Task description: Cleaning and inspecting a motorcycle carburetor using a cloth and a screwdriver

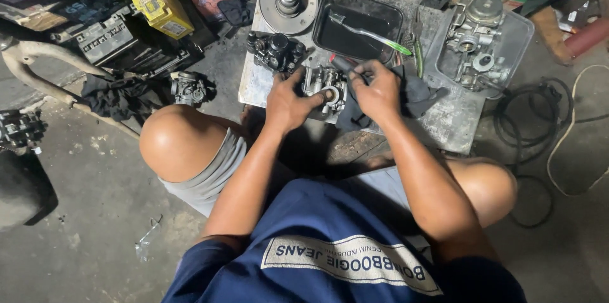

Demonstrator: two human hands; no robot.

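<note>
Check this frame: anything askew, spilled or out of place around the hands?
Nothing spilled or broken that I can tell. One oddity: a green-handled toothbrush lies in the black tray among engine parts. The left hand steadies a metal carburetor; the right hand holds a dark tool to it, over a dark rag.

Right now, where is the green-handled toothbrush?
In the head view, the green-handled toothbrush lies across the black tray at the top centre of the work board, just beyond the right hand.
</note>
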